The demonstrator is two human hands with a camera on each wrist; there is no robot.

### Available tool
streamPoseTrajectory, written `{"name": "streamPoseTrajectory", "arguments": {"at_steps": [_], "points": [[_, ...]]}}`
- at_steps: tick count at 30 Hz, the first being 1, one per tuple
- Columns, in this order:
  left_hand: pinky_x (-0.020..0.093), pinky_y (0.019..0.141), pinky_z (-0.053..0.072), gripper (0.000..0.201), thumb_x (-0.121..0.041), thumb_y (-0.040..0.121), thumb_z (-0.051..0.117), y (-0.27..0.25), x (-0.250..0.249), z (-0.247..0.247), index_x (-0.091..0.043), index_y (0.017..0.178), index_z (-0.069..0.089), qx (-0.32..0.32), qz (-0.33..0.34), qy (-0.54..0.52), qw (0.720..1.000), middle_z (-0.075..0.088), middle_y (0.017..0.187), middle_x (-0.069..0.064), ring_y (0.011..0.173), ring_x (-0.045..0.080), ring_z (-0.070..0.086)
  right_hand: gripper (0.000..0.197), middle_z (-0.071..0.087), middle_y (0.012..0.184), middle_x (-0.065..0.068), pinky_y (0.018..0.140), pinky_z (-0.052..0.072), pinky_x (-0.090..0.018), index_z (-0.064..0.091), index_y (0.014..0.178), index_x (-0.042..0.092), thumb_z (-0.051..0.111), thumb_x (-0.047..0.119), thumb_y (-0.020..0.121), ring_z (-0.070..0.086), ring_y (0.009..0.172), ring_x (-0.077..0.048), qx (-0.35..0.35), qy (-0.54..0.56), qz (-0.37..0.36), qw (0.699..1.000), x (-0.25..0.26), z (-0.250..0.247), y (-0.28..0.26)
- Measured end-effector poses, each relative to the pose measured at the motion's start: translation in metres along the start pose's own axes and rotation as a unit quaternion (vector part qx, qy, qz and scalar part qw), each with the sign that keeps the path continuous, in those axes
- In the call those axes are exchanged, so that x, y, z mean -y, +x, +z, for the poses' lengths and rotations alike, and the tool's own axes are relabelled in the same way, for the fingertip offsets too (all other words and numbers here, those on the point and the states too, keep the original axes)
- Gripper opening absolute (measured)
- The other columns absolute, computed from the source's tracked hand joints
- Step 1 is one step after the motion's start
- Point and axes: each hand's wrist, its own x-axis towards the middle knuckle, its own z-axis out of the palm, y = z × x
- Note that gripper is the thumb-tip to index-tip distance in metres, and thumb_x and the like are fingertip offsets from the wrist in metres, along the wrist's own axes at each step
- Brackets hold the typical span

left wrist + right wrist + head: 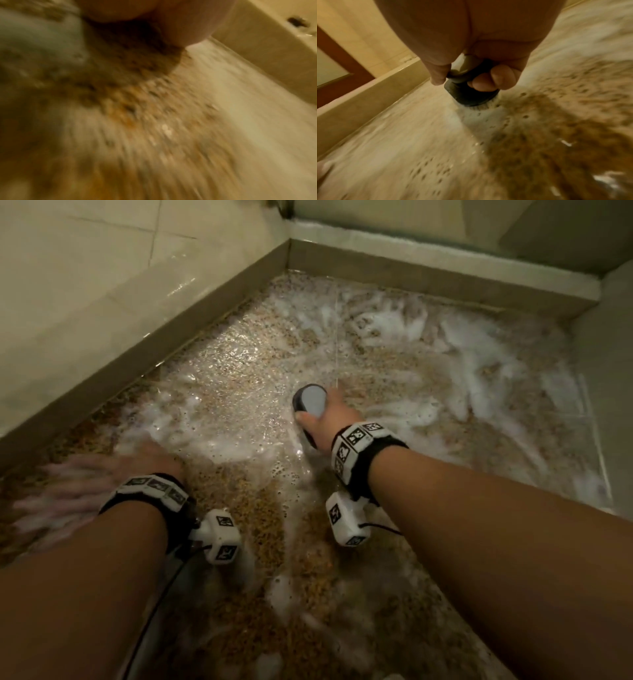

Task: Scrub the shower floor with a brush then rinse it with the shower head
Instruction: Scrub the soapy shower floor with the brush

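Note:
The pebble-patterned shower floor [239, 354] is wet and streaked with white foam. My right hand [334, 417] grips a scrub brush [310, 402] with a grey rounded top and a dark body, near the middle of the floor. In the right wrist view the brush [467, 97] stands bristles down on the foamy floor [402, 135], my thumb and curled fingers [493, 81] around its knob. My left hand [85, 484] lies flat on the floor at the near left, fingers spread and blurred, holding nothing. The left wrist view is blurred, showing only my palm [154, 13] above the floor [154, 121]. No shower head is in view.
A low beige curb [154, 344] runs along the left side and meets another curb [428, 265] at the far corner. Tiled wall [85, 268] rises behind the left curb. A grey wall [606, 371] closes the right side.

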Motion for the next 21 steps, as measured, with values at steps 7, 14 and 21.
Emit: {"name": "streamPoseTrajectory", "arguments": {"at_steps": [7,14,21], "points": [[0.074,0.119,-0.007,0.127,-0.098,0.075,0.037,-0.105,-0.05,0.059,-0.027,0.16,-0.024,0.144,0.118,0.072,0.98,-0.034,0.162,0.026,0.151,0.05,-0.027,0.088,0.051,0.14,-0.016,0.079,0.051,-0.042,0.027,0.154,0.011,0.058,0.063,0.09,0.06,0.107,-0.04,-0.091,0.059,0.184,0.977,-0.128,-0.078,0.027],[0.079,0.116,-0.001,0.151,-0.107,0.056,0.044,-0.109,-0.05,0.068,-0.024,0.155,-0.035,0.134,0.122,0.094,0.979,-0.038,0.16,0.028,0.149,0.053,-0.029,0.035,0.056,0.125,-0.022,0.094,0.049,-0.056,0.044,0.11,0.014,0.04,0.048,0.104,0.058,0.101,-0.043,-0.137,0.022,0.299,0.944,-0.245,-0.129,0.007],[0.079,0.116,-0.003,0.151,-0.107,0.054,0.044,-0.113,-0.053,0.07,-0.026,0.154,-0.035,0.129,0.107,0.118,0.979,-0.037,0.161,0.026,0.149,0.052,-0.028,0.05,0.061,0.124,-0.012,0.075,0.044,-0.037,0.049,0.129,0.01,0.051,0.045,0.093,0.06,0.087,-0.03,-0.075,0.054,0.1,0.991,-0.107,-0.074,0.033]]}}
